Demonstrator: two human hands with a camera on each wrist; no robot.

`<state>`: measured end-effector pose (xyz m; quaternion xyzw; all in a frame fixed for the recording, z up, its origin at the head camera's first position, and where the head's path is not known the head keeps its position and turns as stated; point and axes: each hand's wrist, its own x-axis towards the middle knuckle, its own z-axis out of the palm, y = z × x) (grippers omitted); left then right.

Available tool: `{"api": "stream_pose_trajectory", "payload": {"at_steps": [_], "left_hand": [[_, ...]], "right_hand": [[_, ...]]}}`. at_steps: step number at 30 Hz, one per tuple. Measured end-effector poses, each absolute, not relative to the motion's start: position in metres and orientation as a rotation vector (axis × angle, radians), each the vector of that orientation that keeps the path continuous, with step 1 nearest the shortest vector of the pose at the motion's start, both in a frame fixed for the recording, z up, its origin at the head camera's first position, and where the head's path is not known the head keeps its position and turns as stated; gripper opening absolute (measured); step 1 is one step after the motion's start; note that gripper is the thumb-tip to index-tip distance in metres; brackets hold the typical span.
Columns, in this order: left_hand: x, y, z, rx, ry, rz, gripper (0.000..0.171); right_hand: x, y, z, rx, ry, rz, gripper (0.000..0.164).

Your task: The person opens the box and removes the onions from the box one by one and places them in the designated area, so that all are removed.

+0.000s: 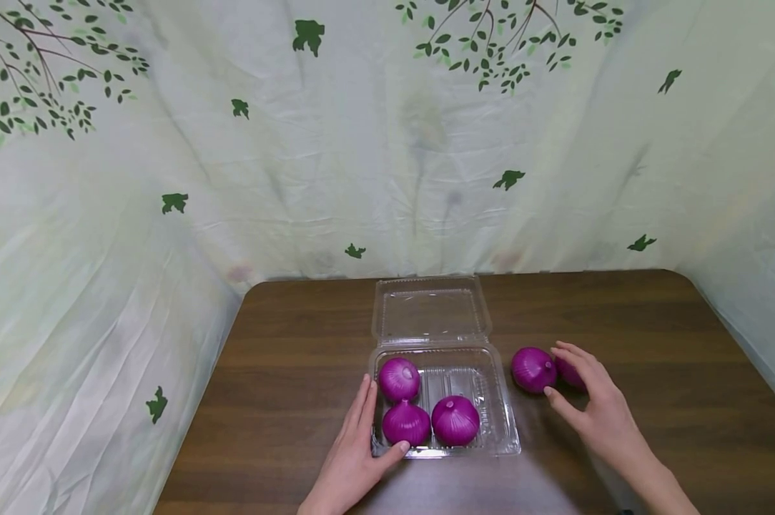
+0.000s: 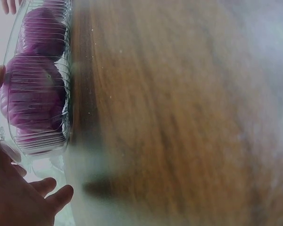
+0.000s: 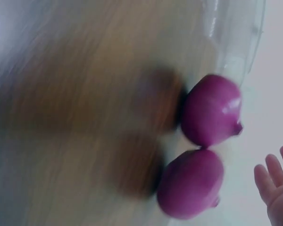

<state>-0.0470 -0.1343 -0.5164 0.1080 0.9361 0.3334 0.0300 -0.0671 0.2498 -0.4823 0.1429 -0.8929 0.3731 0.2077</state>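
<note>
A clear plastic clamshell box [image 1: 508, 422] holds three red onions: one at back left [image 1: 399, 379], one at front left [image 1: 407, 423] and one at front right [image 1: 455, 420]. My left hand [image 1: 355, 454] rests along the box's left side, fingers straight, thumb at the front rim. In the left wrist view, onions [image 2: 35, 92] show through its ribbed wall. To the right of the box, two more red onions [image 1: 532, 370] lie side by side on the table. Over them hovers my right hand [image 1: 596, 408], fingers spread; it partly hides the farther-right onion [image 1: 568, 373]. The right wrist view shows that hand [image 3: 279, 197] apart from both onions.
The box's hinged lid [image 1: 431, 309] lies folded back towards the table's far edge. Beneath everything is a dark brown wooden table [image 1: 297, 343]. A pale cloth with a leaf pattern [image 1: 362, 143] hangs behind and along both sides.
</note>
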Motion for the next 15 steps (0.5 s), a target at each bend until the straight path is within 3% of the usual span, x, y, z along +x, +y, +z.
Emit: {"api": "stream_pose_trajectory", "payload": {"at_steps": [15], "left_hand": [[-0.047,-0.134,-0.517,0.331,2.887,1.033,0.106]], "right_hand": [[-0.068,0.209,-0.476,0.579,-2.493,1.184,0.062]]}}
